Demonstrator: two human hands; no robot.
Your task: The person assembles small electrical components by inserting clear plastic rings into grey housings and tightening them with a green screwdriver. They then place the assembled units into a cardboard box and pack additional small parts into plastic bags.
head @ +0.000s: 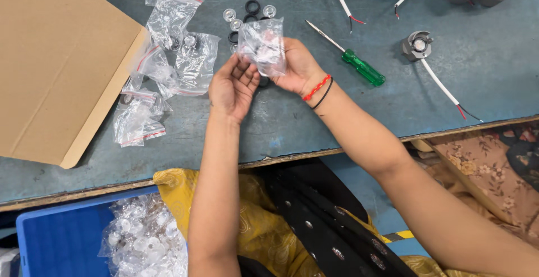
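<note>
The right hand [300,66] keeps a closed grip on a small clear plastic bag [261,45] of parts, held upright above the tabletop [449,91]. The left hand [233,86] lies open, palm up, just left of and nearer than the bag, fingertips touching its lower edge. Loose clear lenses [230,14] and black rings [252,6] lie just beyond; a green screwdriver [362,67] lies to the right.
</note>
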